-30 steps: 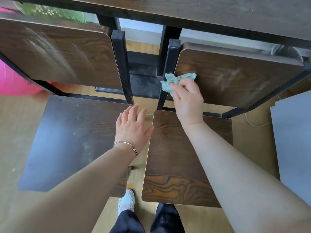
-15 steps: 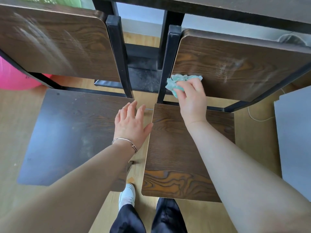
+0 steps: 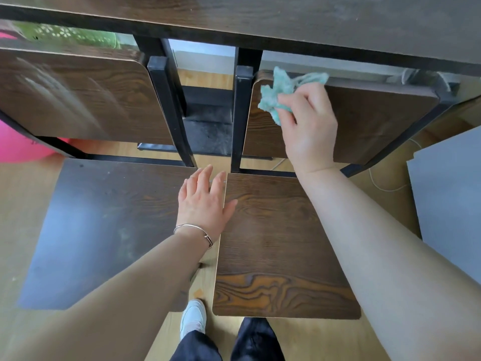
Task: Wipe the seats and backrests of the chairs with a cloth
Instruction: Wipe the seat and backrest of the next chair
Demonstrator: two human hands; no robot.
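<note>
- I'm looking down on two chairs side by side, tucked against a dark worktop that runs along the top of my view.
- The right hand is up at the right backrest, its fingers curled round a crumpled teal cloth. That's a firm grasp.
- The cloth sits at the top left corner of that backrest, against the wood. One loose end pokes up past the top edge.
- The left hand is released: palm down, fingers straight and close together, holding nothing.
- It lies on the inner edge of the left seat, with the thumb splayed across the gap onto the edge of the right seat.
- A thin bracelet rings the left wrist.
- The right seat is brown wood grain, with an orange swirl near its front edge.
- The left seat is darker, with a bluish glare across it.
- The left backrest shows pale streaks slanting over its face.
- Two black posts stand between the backrests, apart from each other. Through the gap I can see the floor and a black base.
- Low in my view, a white shoe and dark trousers stand in front of the seats.
- Something pink shows at the left edge, below the left backrest.
- A grey board fills the right side, with a thin pale cable on the floor just beside it.
</note>
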